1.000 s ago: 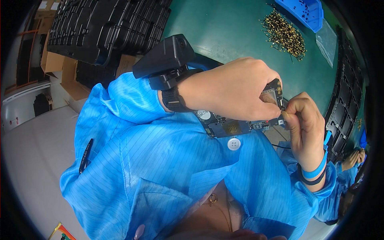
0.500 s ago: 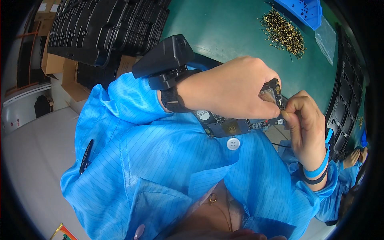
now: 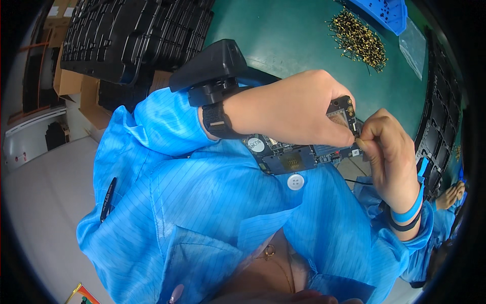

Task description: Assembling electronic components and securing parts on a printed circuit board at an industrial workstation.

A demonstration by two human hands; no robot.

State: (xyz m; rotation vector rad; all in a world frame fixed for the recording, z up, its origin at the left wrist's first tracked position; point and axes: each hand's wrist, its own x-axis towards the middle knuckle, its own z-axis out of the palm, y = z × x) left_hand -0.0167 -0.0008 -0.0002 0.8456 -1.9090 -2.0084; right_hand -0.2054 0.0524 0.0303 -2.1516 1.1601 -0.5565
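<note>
My left hand (image 3: 298, 109), wearing a black wrist strap with a black device on it, is closed around a black circuit board (image 3: 283, 163). The board is held tilted close in front of my blue smock (image 3: 212, 202), its gold pads and small components partly hidden beneath my fingers. At the board's right edge, my right hand (image 3: 390, 152) pinches thumb and forefinger together. Whatever lies between those fingertips is too small to name. Blue and black bands circle my right wrist.
Several small gold-and-black parts lie in a pile (image 3: 357, 40) on the green table (image 3: 283, 40). Beyond are a blue bin (image 3: 379, 12) and a clear bag (image 3: 413, 48). Black trays stand stacked at left (image 3: 136, 35) and line the right (image 3: 438, 111). Another person's hands (image 3: 449, 195) show far right.
My right hand has shifted slightly, its wrist a little to the right, and stays pinched at the board's edge. The board and my left hand have barely moved.
</note>
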